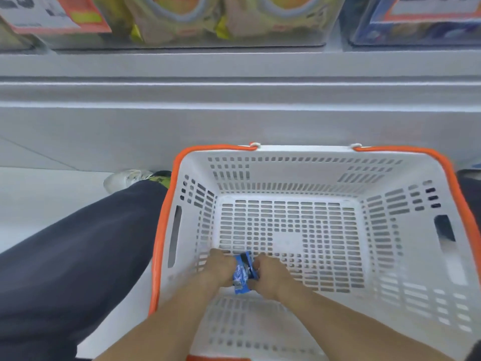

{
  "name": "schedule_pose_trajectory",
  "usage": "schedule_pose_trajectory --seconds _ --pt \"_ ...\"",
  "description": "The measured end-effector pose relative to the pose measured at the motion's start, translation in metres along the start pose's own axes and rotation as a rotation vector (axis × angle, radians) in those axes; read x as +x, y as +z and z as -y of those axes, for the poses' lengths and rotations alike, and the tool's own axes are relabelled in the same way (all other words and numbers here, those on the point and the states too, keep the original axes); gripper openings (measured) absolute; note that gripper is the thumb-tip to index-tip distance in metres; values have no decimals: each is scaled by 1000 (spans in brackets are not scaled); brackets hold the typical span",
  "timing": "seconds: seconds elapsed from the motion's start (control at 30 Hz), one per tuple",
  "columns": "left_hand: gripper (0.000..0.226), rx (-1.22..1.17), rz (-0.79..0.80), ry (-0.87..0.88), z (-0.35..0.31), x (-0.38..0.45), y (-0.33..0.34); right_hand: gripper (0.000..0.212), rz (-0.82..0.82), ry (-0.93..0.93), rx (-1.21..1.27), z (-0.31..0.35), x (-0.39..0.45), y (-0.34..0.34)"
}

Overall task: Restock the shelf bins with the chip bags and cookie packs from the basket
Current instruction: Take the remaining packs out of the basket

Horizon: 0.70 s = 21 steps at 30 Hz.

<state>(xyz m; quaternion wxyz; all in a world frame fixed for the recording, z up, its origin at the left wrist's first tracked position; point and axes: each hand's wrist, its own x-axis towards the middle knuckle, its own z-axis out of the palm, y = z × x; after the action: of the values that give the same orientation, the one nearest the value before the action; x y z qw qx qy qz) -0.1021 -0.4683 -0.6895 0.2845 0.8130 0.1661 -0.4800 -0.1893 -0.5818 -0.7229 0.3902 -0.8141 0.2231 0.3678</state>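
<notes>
Dark trouser leg [78,256], white shoe [125,179]

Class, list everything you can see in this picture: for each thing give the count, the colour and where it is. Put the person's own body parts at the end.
cookie pack: one, blue, inside the basket near its front wall, held between both hands.
basket: one, white slotted plastic with an orange rim, on the floor in front of the shelf; nothing else shows inside it.
chip bags: at least two, yellow-green, in a clear shelf bin, top centre.
blue packs: count unclear, in the bin at top right.
price label: one, white and orange, top left.
shelf: one, grey, across the upper middle.
shoe: one, white, left of the basket.
leg: one, dark trousers, left.
left hand: grips the pack.
right hand: grips the pack.
</notes>
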Motion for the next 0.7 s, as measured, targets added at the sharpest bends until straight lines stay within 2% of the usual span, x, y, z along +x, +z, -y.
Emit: schedule_pose_trajectory --seconds 0.13,0.23,0.33,0.4,0.43,0.5,0.57,0.63,0.7 --pt "15 -87 102 36 -6 -12 -4 29 -49 3 99 -3 -3 -9" --pt "7 -94 106 214 -18 -27 -14 34 -80 -19 144 0 -9 -40" --pt "9 -106 15 449 -40 -45 -27 25 -177 -92 212 12 -27 -88" --pt "9 -121 -77 620 -57 -59 -36 10 -289 -148 168 23 -43 -125" --pt "9 -117 -132 699 -66 -68 -40 9 -343 -175 143 30 -54 -145" --pt "14 -107 -258 835 -82 -90 -49 19 -398 -203 187 44 -79 -180" --pt "21 -134 -325 977 -96 -115 -53 27 -313 -209 427 59 -104 -204" --pt "26 -178 -319 1105 -110 -141 -55 36 -211 -234 630 72 -133 -222" --pt "32 -156 -336 1192 -121 -162 -54 39 -195 -276 747 80 -157 -235"
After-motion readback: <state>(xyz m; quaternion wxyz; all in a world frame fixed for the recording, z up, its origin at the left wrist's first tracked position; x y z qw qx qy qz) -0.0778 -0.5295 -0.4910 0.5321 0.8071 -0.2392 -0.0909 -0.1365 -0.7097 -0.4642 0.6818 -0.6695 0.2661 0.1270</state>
